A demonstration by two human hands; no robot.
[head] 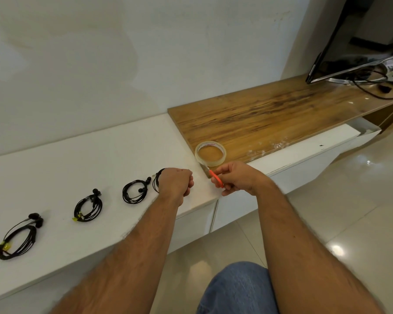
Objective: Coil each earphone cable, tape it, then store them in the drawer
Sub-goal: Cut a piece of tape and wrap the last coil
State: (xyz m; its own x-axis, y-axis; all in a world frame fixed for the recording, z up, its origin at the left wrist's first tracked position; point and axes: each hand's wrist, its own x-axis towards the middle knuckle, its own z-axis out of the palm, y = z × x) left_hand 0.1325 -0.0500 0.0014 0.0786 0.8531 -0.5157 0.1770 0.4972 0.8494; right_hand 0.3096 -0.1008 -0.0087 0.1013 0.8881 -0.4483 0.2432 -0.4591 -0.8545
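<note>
At centre, the left hand [176, 183] is curled in a fist around a coiled black earphone cable [156, 181] on the white bench [95, 159], while the right hand [235, 177] grips orange-handled scissors [216, 177]. A clear tape roll [210, 153] sits at 12 o'clock from the right hand; three coiled earphones [135, 191] lie in a row towards 8 o'clock.

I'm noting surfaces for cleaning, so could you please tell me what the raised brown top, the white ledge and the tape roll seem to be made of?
Raised brown top: wood or wood-look laminate, judging by streaked grain and a light sheen. White ledge: smooth and uniform, possibly painted board or laminate. Tape roll: clear glossy plastic film; the brown top shows through its ring.
</note>
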